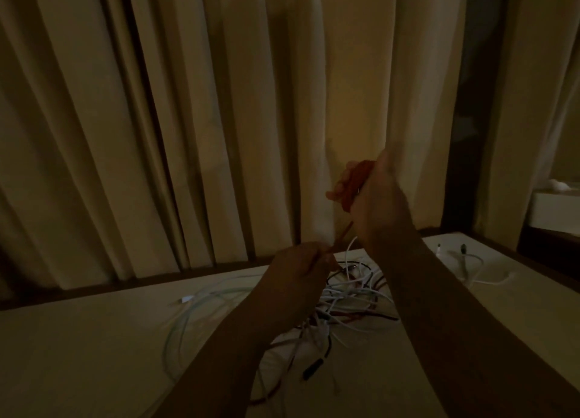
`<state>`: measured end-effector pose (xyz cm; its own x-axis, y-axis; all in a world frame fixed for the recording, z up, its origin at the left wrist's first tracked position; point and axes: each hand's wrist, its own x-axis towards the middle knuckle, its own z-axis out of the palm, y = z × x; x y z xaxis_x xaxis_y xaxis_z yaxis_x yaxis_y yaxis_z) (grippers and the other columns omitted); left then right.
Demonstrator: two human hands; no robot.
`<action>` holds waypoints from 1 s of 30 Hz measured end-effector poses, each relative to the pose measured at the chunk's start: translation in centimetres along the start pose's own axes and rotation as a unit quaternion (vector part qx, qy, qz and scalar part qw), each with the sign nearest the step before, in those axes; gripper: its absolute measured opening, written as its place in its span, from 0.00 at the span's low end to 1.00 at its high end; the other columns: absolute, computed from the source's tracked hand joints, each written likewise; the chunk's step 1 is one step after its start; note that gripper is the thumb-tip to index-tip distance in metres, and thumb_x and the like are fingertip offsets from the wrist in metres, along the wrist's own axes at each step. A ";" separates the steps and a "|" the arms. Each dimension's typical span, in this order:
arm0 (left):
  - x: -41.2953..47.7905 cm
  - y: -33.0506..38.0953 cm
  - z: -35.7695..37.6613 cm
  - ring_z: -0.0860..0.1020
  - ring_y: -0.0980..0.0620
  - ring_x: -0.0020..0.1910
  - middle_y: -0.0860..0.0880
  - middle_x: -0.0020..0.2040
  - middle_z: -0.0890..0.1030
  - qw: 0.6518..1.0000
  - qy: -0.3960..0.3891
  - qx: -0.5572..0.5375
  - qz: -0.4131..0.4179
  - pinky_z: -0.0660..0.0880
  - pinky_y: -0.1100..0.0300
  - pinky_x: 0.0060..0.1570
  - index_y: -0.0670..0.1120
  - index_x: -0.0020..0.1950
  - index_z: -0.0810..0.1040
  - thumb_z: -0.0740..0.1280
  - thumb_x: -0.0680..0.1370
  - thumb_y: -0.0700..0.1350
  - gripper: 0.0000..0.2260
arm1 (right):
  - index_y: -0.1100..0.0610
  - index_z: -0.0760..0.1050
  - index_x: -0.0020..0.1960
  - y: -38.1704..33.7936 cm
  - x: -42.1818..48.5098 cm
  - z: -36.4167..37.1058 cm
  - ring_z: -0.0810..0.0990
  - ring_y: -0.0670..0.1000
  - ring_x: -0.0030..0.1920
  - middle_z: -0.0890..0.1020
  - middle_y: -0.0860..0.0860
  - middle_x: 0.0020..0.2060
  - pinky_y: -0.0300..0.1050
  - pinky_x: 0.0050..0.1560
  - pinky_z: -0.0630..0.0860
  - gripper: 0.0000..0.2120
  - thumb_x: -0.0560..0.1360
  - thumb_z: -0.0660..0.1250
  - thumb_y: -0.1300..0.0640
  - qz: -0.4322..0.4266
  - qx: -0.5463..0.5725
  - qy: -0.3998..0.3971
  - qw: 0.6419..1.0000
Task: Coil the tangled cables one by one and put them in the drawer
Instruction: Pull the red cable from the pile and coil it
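Pale surface (94, 339); right hand (373, 197) grips coiled red cable (356, 182), left hand (298, 267) pinches its tail

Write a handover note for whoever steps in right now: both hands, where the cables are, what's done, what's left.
Right hand: raised, grips the coiled part of the red cable.
Left hand: pinches the cable's loose strand lower down.
Tangle of white, dark and red cables lies on the surface; a white cable lies apart, to the right.
Done: red cable partly coiled.
Left: finish it, coil the others, put all in the drawer, which is not in view.
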<state>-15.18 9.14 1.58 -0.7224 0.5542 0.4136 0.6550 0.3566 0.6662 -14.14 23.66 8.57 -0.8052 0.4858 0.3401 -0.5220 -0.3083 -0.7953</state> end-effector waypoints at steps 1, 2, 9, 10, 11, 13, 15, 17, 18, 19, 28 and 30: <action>-0.1 0.2 -0.1 0.70 0.62 0.27 0.54 0.30 0.71 1.000 0.000 0.007 0.002 0.64 0.62 0.31 0.55 0.39 0.75 0.62 0.84 0.47 0.13 | 0.58 0.73 0.44 0.4 0.1 0.0 0.77 0.51 0.37 0.77 0.52 0.35 0.50 0.47 0.77 0.22 0.85 0.52 0.44 -0.030 -0.097 0.017 0.995; -0.1 0.3 -0.2 0.70 0.61 0.27 0.54 0.30 0.72 1.000 0.001 0.010 0.002 0.64 0.62 0.31 0.54 0.40 0.76 0.62 0.84 0.47 0.12 | 0.58 0.73 0.47 0.9 0.0 -0.1 0.78 0.52 0.40 0.78 0.54 0.39 0.48 0.45 0.76 0.18 0.83 0.54 0.45 -0.068 -0.190 0.011 0.979; 0.0 -0.1 -2.1 0.73 0.61 0.32 0.56 0.34 0.75 0.991 0.016 0.133 0.014 0.63 0.70 0.30 0.49 0.47 0.79 0.64 0.82 0.49 0.07 | 0.56 0.72 0.47 1.2 -0.9 -2.1 0.74 0.51 0.38 0.75 0.55 0.39 0.42 0.45 0.76 0.20 0.83 0.53 0.41 -0.123 -0.514 -0.191 0.827; 0.1 -0.3 -2.5 0.74 0.61 0.33 0.56 0.34 0.76 0.990 0.024 0.139 0.021 0.64 0.69 0.31 0.52 0.46 0.78 0.65 0.82 0.50 0.07 | 0.48 0.70 0.41 0.9 -0.9 -2.0 0.75 0.52 0.37 0.75 0.55 0.37 0.51 0.48 0.78 0.18 0.84 0.52 0.42 -0.073 -0.552 -0.230 0.799; 0.1 -0.4 -2.8 0.74 0.61 0.33 0.56 0.34 0.76 0.988 0.029 0.148 0.029 0.65 0.66 0.32 0.54 0.45 0.77 0.65 0.82 0.50 0.06 | 0.44 0.66 0.38 0.7 -0.9 -1.9 0.76 0.54 0.37 0.74 0.55 0.36 0.55 0.50 0.79 0.18 0.85 0.51 0.44 -0.019 -0.595 -0.267 0.758; 0.1 -0.6 -3.2 0.75 0.60 0.33 0.56 0.33 0.76 0.983 0.042 0.173 0.048 0.66 0.63 0.33 0.54 0.43 0.77 0.67 0.80 0.52 0.07 | 0.44 0.68 0.37 0.6 -1.3 -1.8 0.79 0.57 0.36 0.78 0.56 0.36 0.53 0.44 0.80 0.20 0.86 0.50 0.44 0.078 -0.619 -0.303 0.720; -0.1 -0.6 -3.4 0.75 0.59 0.31 0.55 0.31 0.77 0.981 0.059 0.176 0.054 0.69 0.61 0.33 0.52 0.42 0.78 0.69 0.78 0.55 0.10 | 0.55 0.76 0.39 0.2 -1.6 -2.2 0.76 0.51 0.29 0.78 0.53 0.30 0.44 0.31 0.74 0.30 0.83 0.49 0.36 0.181 -0.553 -0.315 0.750; -0.3 -0.6 -3.6 0.76 0.54 0.30 0.52 0.30 0.77 0.985 0.074 0.148 0.054 0.70 0.60 0.31 0.49 0.40 0.78 0.71 0.75 0.59 0.14 | 0.60 0.76 0.39 -0.3 -1.3 -3.0 0.69 0.48 0.24 0.75 0.51 0.27 0.39 0.26 0.67 0.36 0.81 0.48 0.32 0.231 -0.500 -0.345 0.760; -0.3 -0.6 -3.6 0.75 0.54 0.29 0.51 0.29 0.76 0.986 0.080 0.136 0.056 0.69 0.59 0.30 0.49 0.39 0.77 0.70 0.73 0.62 0.17 | 0.60 0.76 0.39 -0.6 -1.2 -3.4 0.66 0.47 0.23 0.72 0.51 0.27 0.38 0.25 0.64 0.35 0.80 0.49 0.31 0.250 -0.468 -0.368 0.764; -0.3 -0.5 -3.6 0.74 0.53 0.28 0.51 0.28 0.74 0.987 0.083 0.123 0.059 0.69 0.58 0.29 0.49 0.38 0.77 0.69 0.72 0.65 0.19 | 0.60 0.75 0.39 -0.8 -1.1 -3.8 0.62 0.47 0.23 0.69 0.51 0.26 0.37 0.24 0.60 0.34 0.80 0.50 0.31 0.270 -0.430 -0.388 0.769; -0.2 0.0 -3.0 0.66 0.57 0.27 0.51 0.28 0.68 0.987 0.134 0.015 0.090 0.63 0.65 0.28 0.47 0.36 0.72 0.56 0.79 0.63 0.22 | 0.54 0.72 0.34 -1.0 -0.1 -3.4 0.56 0.42 0.22 0.63 0.44 0.24 0.35 0.20 0.53 0.29 0.77 0.52 0.31 0.377 -0.033 -0.454 0.807; -0.1 0.0 -3.0 0.67 0.58 0.29 0.49 0.30 0.68 0.986 0.141 -0.031 0.081 0.64 0.65 0.30 0.47 0.37 0.73 0.57 0.82 0.59 0.20 | 0.53 0.73 0.35 -1.0 0.2 -3.0 0.57 0.42 0.23 0.61 0.43 0.26 0.35 0.20 0.56 0.26 0.77 0.54 0.33 0.383 0.065 -0.463 0.797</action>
<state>-15.75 6.81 3.38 -0.6477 0.3667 0.6679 0.7586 0.2292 0.6099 -12.93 26.46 7.93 -0.7327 -0.6785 0.0527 0.2461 -0.3364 -0.9090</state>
